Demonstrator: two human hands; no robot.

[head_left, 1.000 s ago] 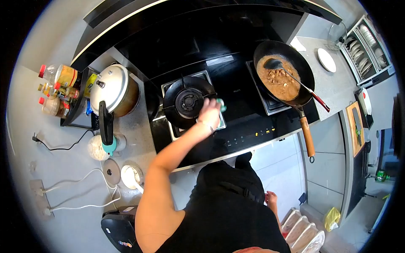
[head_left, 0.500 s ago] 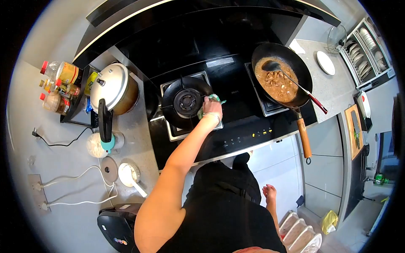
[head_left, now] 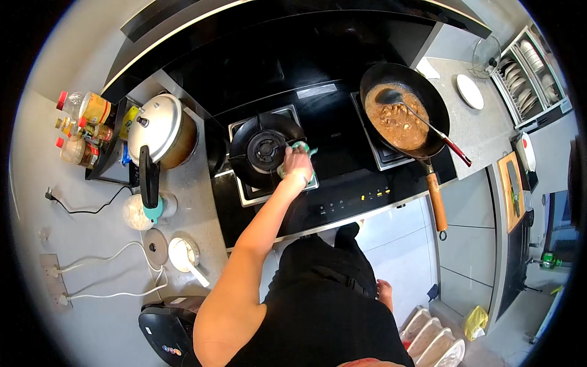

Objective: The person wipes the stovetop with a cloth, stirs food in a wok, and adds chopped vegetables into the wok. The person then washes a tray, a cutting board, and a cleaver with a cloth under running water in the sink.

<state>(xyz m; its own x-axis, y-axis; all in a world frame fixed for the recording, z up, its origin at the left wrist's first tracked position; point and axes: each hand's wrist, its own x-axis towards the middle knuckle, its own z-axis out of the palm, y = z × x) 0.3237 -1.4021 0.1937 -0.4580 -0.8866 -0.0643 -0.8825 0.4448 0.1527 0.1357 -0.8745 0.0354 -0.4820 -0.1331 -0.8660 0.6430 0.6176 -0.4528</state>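
Observation:
My left hand is closed on a green-and-white cloth, pressed against the right side of the left gas burner. Bits of the cloth stick out past the fingers. Black metal surrounds this burner like a wide ring. Down by my right hip hangs my right hand, partly hidden by my body, its fingers loosely apart and nothing visible in them. On the right burner stands a black wok of brown stew, with a red-handled ladle resting in it.
Left of the stove are a pressure cooker, several sauce bottles and a small white bowl with a spoon. The wok's wooden handle juts over the counter edge. A white plate lies at the right.
My left hand and the cloth have shifted slightly left and down along the burner's side. My right hand has drawn back partly behind my body. The view has tilted slightly.

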